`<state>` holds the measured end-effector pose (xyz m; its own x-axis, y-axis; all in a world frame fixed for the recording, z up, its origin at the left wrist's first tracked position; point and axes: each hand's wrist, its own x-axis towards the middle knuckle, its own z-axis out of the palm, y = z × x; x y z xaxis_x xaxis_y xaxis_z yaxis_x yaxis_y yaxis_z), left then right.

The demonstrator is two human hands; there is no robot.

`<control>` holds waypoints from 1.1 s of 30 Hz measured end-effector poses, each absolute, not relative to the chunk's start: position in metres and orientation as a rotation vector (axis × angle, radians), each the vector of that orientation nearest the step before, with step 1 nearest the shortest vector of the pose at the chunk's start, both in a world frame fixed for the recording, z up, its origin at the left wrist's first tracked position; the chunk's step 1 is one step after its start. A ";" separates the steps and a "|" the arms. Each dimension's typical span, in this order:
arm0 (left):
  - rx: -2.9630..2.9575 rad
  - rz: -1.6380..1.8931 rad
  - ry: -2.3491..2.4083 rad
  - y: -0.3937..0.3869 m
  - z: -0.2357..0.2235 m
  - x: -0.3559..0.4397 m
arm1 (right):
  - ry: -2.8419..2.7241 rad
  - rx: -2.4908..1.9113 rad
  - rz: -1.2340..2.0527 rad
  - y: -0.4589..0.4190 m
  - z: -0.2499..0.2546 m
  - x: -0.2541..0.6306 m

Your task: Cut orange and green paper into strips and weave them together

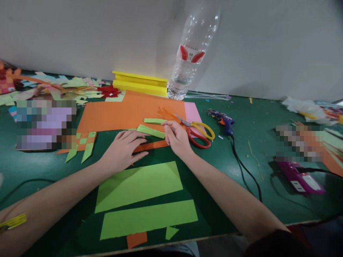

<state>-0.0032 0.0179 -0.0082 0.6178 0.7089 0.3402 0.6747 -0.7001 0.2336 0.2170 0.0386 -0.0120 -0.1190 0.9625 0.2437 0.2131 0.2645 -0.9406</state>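
Note:
My left hand (122, 150) lies palm down with its fingers apart. Its fingertips rest by the left ends of a green paper strip (151, 131) and an orange paper strip (152, 145). In a pinch, my right hand (177, 137) has the right end of that green strip at its fingers. A second green strip (154, 121) runs just behind, its end near my right index finger. Scissors (199, 132) with one yellow and one red handle lie right beside my right hand, blades over a large orange sheet (107, 116). Two green paper pieces (139, 185) (148, 219) lie in front.
A plastic bottle (184, 67) stands at the wall by a folded yellow piece (140, 84). A glue gun (226, 123) trails its cord on the right. A woven paper piece (84, 142), paper scraps (66, 85) and a purple power strip (300, 176) also lie on the green table (235, 200).

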 end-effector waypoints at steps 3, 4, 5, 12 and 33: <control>2.749 0.626 1.180 0.019 -0.009 -0.004 | -1.529 -1.111 0.992 0.038 -0.010 0.216; 2.748 0.633 1.178 0.019 -0.009 -0.004 | -1.527 -1.107 0.992 0.038 -0.009 0.216; 2.748 0.641 1.175 0.019 -0.009 -0.004 | -1.522 -1.103 0.991 0.038 -0.008 0.216; 2.756 0.661 1.168 0.019 -0.011 -0.006 | -1.497 -1.092 0.980 0.036 -0.005 0.215; 3.235 0.685 1.046 0.013 -0.003 -0.003 | -1.527 -1.087 0.945 0.037 -0.009 0.216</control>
